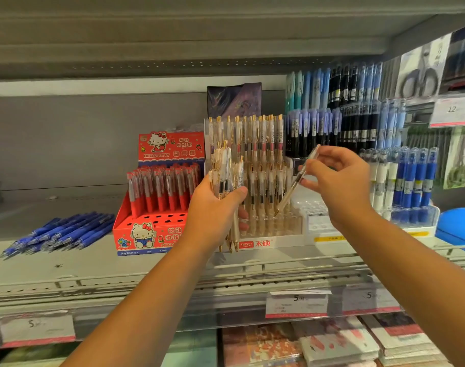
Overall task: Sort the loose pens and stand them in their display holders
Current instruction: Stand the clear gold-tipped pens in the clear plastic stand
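Note:
My left hand [215,210] grips a bundle of clear gold-clipped pens [226,170] upright in front of the clear tiered display holder [271,229]. My right hand [337,181] pinches one clear gold pen [295,182] at a slant, its tip down at a front hole of that holder. The holder's back rows are filled with matching pens [255,136]. A loose pile of blue pens [59,234] lies flat on the shelf at the left.
A red Hello Kitty holder [152,234] with red pens and several bare holes stands left of the clear one. Blue, black and white pen displays [406,178] fill the right. A blue object [456,226] sits far right. Price tags [296,304] line the shelf edge; notebooks lie below.

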Motion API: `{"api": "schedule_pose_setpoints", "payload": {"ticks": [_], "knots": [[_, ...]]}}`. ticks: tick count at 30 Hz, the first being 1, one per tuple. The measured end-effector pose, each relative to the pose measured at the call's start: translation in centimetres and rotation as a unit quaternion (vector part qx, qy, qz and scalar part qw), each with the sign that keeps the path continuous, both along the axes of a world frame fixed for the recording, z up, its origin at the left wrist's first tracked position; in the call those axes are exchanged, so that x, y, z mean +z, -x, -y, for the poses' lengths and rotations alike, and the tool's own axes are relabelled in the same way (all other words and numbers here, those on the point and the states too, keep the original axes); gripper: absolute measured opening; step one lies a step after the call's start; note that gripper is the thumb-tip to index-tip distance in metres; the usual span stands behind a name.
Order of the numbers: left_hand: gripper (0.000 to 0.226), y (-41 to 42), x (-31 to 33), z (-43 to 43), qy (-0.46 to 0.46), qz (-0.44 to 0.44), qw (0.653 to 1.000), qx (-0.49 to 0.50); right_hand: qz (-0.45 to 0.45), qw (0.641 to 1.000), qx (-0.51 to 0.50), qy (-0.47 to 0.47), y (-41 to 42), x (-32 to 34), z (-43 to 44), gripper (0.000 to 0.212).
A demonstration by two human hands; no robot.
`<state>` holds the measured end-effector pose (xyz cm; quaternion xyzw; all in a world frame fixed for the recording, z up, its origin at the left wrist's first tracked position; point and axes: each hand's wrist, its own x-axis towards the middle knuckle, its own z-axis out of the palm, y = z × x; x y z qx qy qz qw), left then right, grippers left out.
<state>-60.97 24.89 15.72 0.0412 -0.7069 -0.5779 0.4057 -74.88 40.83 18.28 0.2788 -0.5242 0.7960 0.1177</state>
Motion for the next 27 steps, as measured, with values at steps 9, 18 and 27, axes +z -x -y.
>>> {"api": "schedule_pose_setpoints", "payload": {"ticks": [9, 18, 27], "knots": [[0.021, 0.2, 0.1, -0.1, 0.006, -0.001, 1.000, 0.007, -0.103, 0.983, -0.124, -0.088, 1.6, -0.1, -0.2, 0.023], [0.017, 0.1, 0.1, 0.0, 0.045, 0.004, 0.999, 0.024, -0.181, 0.951, -0.162, -0.191, 1.2, 0.1, 0.6, 0.025], [0.017, 0.0, 0.1, -0.1, 0.042, 0.004, 0.999, 0.022, -0.201, 0.913, -0.165, -0.315, 1.5, -0.9, 1.0, 0.026]]}}
